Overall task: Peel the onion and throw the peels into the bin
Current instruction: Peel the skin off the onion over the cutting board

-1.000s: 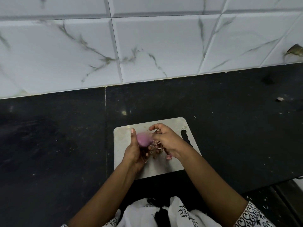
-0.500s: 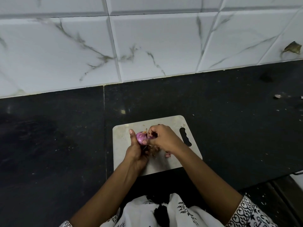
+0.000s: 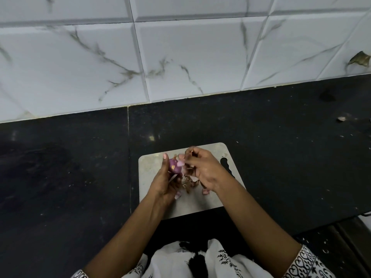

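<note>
A small purple onion (image 3: 174, 165) sits in my left hand (image 3: 163, 183), held above the pale cutting board (image 3: 148, 177). My right hand (image 3: 202, 167) is right beside it, thumb and fingers pinched on a strip of onion peel (image 3: 181, 163) at the onion's right side. A heap of brown and pink peels (image 3: 189, 182) lies on the board under my hands, partly hidden by them. No bin is in view.
The board lies on a black stone counter (image 3: 281, 157) against a white marble-tiled wall (image 3: 180, 57). A few scraps (image 3: 341, 118) lie at the counter's far right. The counter's front edge runs at lower right, beside my patterned sleeve.
My right hand has shifted from the onion's side to pinching peel near its top. The onion has turned a little in my left hand.
</note>
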Action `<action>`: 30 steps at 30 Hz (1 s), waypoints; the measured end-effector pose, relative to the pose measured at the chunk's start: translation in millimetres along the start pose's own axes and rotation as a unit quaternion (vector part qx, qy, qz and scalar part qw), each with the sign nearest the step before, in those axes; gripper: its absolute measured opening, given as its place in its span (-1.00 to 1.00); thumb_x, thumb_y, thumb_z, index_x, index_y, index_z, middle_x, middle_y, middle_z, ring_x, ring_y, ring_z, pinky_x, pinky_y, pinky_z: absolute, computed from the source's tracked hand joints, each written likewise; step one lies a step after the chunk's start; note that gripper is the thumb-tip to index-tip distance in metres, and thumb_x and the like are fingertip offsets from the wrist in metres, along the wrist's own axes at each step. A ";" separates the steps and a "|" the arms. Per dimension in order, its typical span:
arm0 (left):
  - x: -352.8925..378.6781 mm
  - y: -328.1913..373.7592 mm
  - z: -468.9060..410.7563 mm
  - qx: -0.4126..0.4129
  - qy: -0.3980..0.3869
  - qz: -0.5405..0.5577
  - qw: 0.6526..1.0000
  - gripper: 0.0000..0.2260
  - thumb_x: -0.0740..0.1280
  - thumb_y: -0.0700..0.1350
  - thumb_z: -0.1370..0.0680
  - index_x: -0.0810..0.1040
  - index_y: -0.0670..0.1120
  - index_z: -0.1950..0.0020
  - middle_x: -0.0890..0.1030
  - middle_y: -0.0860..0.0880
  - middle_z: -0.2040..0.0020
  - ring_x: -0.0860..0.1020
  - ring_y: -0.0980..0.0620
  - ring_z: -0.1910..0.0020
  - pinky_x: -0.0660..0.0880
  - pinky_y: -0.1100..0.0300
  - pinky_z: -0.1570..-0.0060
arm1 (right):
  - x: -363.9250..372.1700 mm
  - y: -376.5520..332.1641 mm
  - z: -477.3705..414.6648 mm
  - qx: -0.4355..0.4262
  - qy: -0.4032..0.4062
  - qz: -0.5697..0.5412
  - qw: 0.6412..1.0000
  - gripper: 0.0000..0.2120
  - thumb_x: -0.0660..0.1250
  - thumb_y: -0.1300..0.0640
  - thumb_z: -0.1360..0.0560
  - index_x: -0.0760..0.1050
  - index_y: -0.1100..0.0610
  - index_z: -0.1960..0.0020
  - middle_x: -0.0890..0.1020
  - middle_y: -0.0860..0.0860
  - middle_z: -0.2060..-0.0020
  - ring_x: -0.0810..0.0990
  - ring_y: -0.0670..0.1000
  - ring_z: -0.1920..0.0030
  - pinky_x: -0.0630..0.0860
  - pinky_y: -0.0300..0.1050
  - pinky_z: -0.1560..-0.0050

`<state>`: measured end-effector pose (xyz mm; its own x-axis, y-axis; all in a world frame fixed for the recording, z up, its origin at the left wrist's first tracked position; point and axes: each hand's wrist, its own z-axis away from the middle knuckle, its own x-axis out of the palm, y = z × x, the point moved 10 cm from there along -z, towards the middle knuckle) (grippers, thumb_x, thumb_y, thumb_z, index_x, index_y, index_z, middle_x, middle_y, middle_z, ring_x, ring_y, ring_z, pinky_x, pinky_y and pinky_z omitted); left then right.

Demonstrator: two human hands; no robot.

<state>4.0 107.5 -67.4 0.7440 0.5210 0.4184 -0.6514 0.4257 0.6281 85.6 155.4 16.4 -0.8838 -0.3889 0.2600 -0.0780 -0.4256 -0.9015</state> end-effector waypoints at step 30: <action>25.8 36.1 25.4 0.125 -0.172 0.093 0.973 -0.68 0.19 -0.10 -0.53 0.48 -0.15 -0.25 0.62 -0.19 -0.10 0.63 -0.03 -0.02 0.52 0.12 -0.12 | -13.0 -13.4 -9.6 0.000 0.062 0.316 0.947 -0.58 0.60 0.14 -0.20 0.49 0.09 0.03 0.60 0.01 0.10 0.61 0.00 0.06 0.60 -0.04 -0.02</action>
<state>3.5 117.5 -17.3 0.6502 0.2747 0.7083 -0.7553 0.1328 0.6418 93.7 174.0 21.8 -0.8007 -0.4675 -0.3746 0.4854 -0.1396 -0.8631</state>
